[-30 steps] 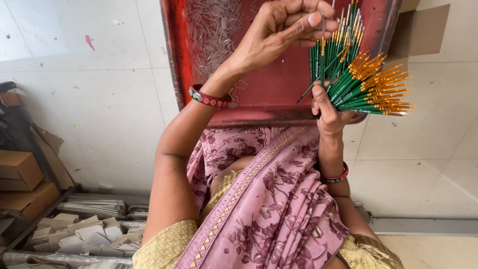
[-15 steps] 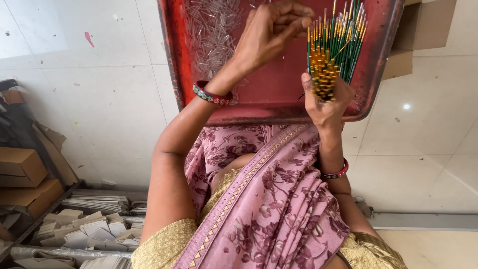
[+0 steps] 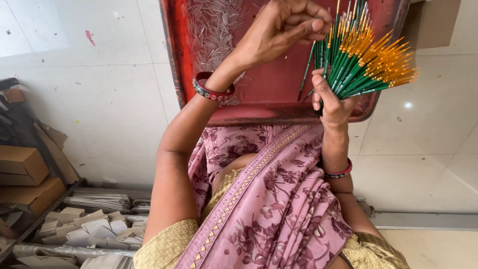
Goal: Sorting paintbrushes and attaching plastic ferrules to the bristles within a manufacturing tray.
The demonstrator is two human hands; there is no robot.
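Since half a second ago the bundle of green brushes [image 3: 361, 62] is fanning out sideways again. The right hand [image 3: 333, 102] is gripping its base; the left hand [image 3: 286, 27] is pinching one brush above the red tray [image 3: 279, 94] beyond.

The red tray [image 3: 269, 99] is cut off by the top edge of the picture, so its far rim does not show. The lower ends of the green brushes [image 3: 358, 69] are hidden inside the right hand [image 3: 333, 102], and a few tips run past the top edge. The small clear pieces [image 3: 214, 30] heaped in the tray are too small to tell what they are.
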